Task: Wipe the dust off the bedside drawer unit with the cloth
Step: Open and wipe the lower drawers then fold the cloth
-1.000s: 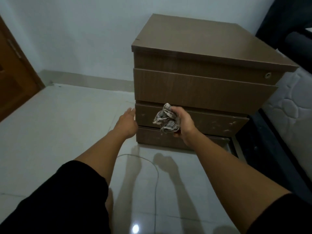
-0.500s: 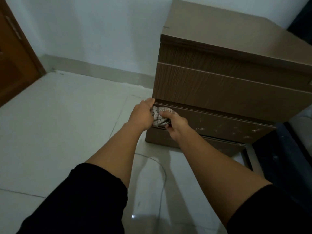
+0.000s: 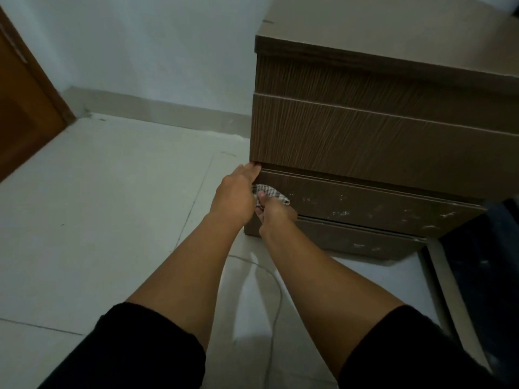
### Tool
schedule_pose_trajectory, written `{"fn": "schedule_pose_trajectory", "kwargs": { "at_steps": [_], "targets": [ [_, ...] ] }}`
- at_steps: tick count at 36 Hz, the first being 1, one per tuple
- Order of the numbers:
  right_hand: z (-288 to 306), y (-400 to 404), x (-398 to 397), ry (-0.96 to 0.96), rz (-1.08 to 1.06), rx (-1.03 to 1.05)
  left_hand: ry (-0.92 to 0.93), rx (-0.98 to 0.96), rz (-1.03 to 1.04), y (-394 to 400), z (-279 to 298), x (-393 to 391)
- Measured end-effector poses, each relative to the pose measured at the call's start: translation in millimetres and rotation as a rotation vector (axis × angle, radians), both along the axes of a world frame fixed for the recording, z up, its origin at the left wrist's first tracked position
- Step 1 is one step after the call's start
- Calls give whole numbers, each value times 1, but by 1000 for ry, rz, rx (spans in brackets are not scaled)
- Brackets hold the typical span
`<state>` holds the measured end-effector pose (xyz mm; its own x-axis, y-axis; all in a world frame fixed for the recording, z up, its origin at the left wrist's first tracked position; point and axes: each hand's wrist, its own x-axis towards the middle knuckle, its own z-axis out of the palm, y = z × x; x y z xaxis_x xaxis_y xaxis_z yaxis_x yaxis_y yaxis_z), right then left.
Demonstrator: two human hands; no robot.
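Observation:
The brown bedside drawer unit (image 3: 365,136) stands on the floor at the right, with pale dusty specks on its lower drawer fronts. A small checked cloth (image 3: 271,192) is bunched against the left end of the middle drawer front. My right hand (image 3: 276,214) grips the cloth from below. My left hand (image 3: 236,195) is pressed against the cloth's left side, fingertips reaching up to the lower left corner of the upper drawer. Most of the cloth is hidden between the two hands.
A pale tiled floor (image 3: 112,206) spreads to the left. A thin white cable (image 3: 276,299) lies on it between my arms. A wooden door (image 3: 25,108) is at the far left, a white wall (image 3: 154,46) behind. A dark bed frame (image 3: 483,276) sits at the right.
My left hand has come in from the left and joined the right hand on the cloth at the drawer unit's left edge. The view has shifted left and closer.

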<state>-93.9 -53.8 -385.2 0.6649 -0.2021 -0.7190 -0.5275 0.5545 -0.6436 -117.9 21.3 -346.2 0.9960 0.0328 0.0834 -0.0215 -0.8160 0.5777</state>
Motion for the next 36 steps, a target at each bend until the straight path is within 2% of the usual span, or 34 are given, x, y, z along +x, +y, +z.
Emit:
{"fn": "schedule_pose_trajectory", "kwargs": {
  "at_steps": [7,11,13,15,16,18,19,25,30,36],
  "targets": [
    [-30,7,3,58,56,-145,-3,71,-11,-1,-6,1],
    [-41,-5,1,159,42,-203,16,89,-26,0,-6,1],
    [-42,-19,-1,137,-21,-51,34,93,-17,-1,-6,1],
    [-44,-33,3,136,33,-42,39,97,-6,0,-4,2],
    [-40,-40,5,147,73,-69,38,100,-6,1,-3,3],
    [-21,-45,-2,157,211,-277,38,111,-2,1,-1,4],
    [-15,-49,-3,212,179,-286,40,118,3,1,0,4],
    [10,-49,-17,101,105,-161,11,181,-11,-6,1,0],
    [37,-36,-14,-123,34,21,-6,188,-77,-11,1,0],
    [27,-36,0,-119,-25,2,-43,178,-77,-13,-6,-2]
  ]
}}
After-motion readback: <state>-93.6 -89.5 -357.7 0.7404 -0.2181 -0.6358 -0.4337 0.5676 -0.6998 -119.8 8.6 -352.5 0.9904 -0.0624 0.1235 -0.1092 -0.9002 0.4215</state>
